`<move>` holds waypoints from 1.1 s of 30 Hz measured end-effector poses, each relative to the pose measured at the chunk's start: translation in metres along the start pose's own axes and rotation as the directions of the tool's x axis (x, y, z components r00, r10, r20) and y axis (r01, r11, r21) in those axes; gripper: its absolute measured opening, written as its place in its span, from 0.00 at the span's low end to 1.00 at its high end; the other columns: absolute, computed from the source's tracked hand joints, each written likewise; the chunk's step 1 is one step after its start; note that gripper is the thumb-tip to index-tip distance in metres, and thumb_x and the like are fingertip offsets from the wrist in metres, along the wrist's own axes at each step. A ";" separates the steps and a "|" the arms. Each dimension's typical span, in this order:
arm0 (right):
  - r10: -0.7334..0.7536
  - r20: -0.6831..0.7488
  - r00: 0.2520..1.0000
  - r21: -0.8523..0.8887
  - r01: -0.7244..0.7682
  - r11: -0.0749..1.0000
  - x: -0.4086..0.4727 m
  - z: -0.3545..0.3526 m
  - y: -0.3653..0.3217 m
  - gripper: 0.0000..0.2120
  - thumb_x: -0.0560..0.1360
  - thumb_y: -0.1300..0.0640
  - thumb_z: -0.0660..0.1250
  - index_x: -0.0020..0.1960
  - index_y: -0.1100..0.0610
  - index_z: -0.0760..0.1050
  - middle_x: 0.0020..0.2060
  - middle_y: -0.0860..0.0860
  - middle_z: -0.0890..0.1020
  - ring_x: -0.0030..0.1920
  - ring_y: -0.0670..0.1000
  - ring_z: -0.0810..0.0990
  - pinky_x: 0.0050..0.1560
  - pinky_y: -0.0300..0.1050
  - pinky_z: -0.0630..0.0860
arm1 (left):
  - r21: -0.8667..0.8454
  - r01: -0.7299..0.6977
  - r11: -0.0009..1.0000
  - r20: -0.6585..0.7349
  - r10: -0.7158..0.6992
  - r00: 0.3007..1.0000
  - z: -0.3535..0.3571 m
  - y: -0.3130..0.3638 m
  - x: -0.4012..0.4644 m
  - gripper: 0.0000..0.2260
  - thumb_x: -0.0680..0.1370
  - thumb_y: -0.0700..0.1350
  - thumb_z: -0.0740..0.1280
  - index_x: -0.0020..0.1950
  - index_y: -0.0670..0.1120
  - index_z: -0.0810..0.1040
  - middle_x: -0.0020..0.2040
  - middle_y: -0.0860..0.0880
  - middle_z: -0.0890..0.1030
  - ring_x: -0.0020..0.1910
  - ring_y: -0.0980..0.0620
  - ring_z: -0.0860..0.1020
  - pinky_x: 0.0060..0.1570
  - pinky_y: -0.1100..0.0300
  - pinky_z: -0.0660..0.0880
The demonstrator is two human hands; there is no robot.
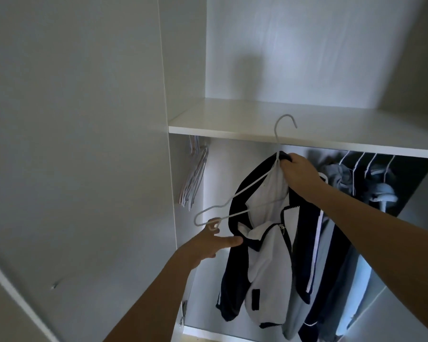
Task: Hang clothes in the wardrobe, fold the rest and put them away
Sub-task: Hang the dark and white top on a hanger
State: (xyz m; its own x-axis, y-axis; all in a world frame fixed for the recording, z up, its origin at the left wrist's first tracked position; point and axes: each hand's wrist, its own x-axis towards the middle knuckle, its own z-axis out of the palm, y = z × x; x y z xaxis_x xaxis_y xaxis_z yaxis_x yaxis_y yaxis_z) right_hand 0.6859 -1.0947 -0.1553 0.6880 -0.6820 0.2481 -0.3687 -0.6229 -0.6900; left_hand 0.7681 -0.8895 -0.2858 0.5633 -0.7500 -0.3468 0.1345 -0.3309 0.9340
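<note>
Two bare forearms, no sleeves in view; no watch, bands or rings visible; left hand (209,244) and right hand (299,174) ungloved; fingers slim, nails short and unpainted where visible; upper arms out of frame.

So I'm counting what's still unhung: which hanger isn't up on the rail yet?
The white hanger carrying the navy-and-white jacket: the right hand holds it at the neck, hook in front of the shelf. The bare hangers and clothed ones already hang.

Probably a home bedroom: an open white wardrobe (183,58) with a shelf (307,124), spare hangers (194,176) and hung clothes (371,193).
</note>
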 end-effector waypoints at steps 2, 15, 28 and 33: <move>0.037 -0.036 0.999 0.058 -0.035 0.998 0.001 -0.007 0.003 0.14 0.80 0.55 0.53 0.37 0.54 0.65 0.31 0.51 0.69 0.32 0.50 0.68 0.34 0.44 0.63 | -0.003 0.069 0.998 0.029 -0.069 0.997 0.000 -0.001 0.007 0.35 0.73 0.59 0.71 0.74 0.54 0.58 0.72 0.48 0.67 0.63 0.48 0.73 0.58 0.56 0.72; 0.124 -0.105 0.987 0.144 -0.108 0.984 0.000 -0.037 0.008 0.11 0.79 0.55 0.53 0.48 0.59 0.72 0.31 0.51 0.70 0.40 0.54 0.71 0.44 0.46 0.66 | -0.112 0.098 0.989 0.064 -0.092 0.994 0.059 0.029 0.052 0.09 0.78 0.51 0.66 0.53 0.47 0.78 0.51 0.49 0.81 0.48 0.51 0.81 0.53 0.55 0.76; 0.034 -0.247 0.969 -0.309 -0.112 0.944 -0.006 -0.022 0.038 0.17 0.82 0.55 0.54 0.52 0.70 0.72 0.48 0.65 0.79 0.50 0.64 0.78 0.44 0.49 0.69 | -0.401 -0.159 0.902 -0.302 0.034 0.953 -0.022 0.065 0.008 0.08 0.77 0.43 0.62 0.48 0.42 0.80 0.44 0.43 0.82 0.43 0.47 0.79 0.43 0.52 0.79; -0.053 -0.189 0.980 -0.368 -0.021 0.930 -0.012 0.012 0.017 0.17 0.82 0.53 0.54 0.51 0.68 0.71 0.48 0.64 0.79 0.48 0.63 0.78 0.45 0.51 0.72 | 0.197 -0.406 0.892 -0.487 0.448 0.750 -0.023 0.094 -0.010 0.14 0.78 0.43 0.58 0.33 0.46 0.64 0.30 0.48 0.66 0.31 0.52 0.66 0.32 0.59 0.63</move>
State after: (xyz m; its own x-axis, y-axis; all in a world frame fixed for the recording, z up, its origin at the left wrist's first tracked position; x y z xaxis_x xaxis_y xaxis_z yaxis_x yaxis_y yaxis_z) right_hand 0.6791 -1.0926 -0.1780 0.5755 -0.7085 0.4084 -0.5874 -0.7056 -0.3964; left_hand 0.7943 -0.9001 -0.1924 0.8795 -0.4316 0.2004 -0.2690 -0.1036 0.9575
